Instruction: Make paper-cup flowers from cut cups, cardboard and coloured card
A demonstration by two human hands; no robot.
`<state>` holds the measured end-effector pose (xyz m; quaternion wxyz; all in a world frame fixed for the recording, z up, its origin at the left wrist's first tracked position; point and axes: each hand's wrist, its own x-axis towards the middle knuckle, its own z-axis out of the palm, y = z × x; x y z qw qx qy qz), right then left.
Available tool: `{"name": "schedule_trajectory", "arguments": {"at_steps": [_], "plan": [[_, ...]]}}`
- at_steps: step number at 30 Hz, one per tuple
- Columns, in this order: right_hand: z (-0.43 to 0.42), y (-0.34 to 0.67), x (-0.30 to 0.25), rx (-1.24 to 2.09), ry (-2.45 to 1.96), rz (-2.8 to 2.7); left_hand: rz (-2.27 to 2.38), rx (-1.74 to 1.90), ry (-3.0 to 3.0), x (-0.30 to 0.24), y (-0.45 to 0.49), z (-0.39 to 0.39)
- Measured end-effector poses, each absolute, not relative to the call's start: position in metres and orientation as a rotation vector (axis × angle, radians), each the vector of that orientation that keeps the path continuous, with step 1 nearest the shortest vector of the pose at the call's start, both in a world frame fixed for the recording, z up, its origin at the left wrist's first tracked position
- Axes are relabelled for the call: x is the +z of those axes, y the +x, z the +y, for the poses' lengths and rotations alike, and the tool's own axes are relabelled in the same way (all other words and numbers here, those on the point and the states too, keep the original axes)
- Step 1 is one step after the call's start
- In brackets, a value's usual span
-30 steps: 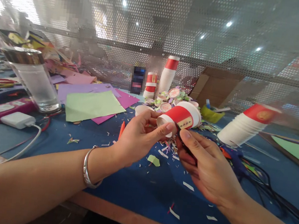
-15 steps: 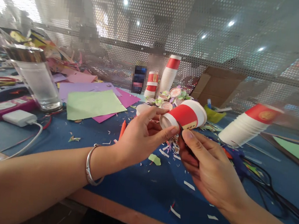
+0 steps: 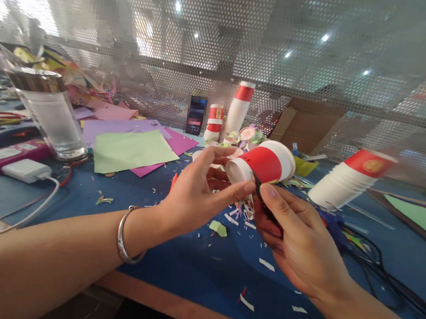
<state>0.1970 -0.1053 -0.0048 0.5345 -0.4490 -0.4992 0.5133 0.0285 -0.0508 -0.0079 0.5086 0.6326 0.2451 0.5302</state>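
Note:
My left hand (image 3: 202,189) grips a red and white paper cup (image 3: 264,164) by its base, holding it on its side above the blue table (image 3: 194,264). My right hand (image 3: 296,239) is closed around a dark tool, probably scissors (image 3: 260,195), whose tip touches the cup's lower side. Most of the tool is hidden by my fingers. Paper scraps (image 3: 243,211) lie on the table under the cup. A metal bangle (image 3: 125,239) is on my left wrist.
A stack of cups (image 3: 348,180) lies tilted at the right, more cups (image 3: 237,109) stand at the back with round cut-outs. Coloured paper sheets (image 3: 132,148), a glass jar (image 3: 52,117), a white charger (image 3: 25,170) lie left. Cables (image 3: 377,263) run right. A perforated screen (image 3: 247,46) stands behind.
The cup has turned in my left hand: its yellow label has rolled out of sight. Both hands stay in about the same place.

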Motion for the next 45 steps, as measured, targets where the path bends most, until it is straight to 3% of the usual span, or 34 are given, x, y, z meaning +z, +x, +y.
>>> {"name": "schedule_trajectory", "arguments": {"at_steps": [5,39,45], "plan": [[-0.105,0.195,-0.006,1.246,-1.065,-1.222,0.551,1.222,1.217,-0.002,0.033,-0.055],[-0.106,0.194,-0.014,1.18,-1.084,-1.233,0.643,1.465,1.863,-0.019,0.027,-0.053],[-0.109,0.195,-0.009,1.194,-1.025,-1.251,0.513,1.414,1.563,-0.012,0.029,-0.06]]}}
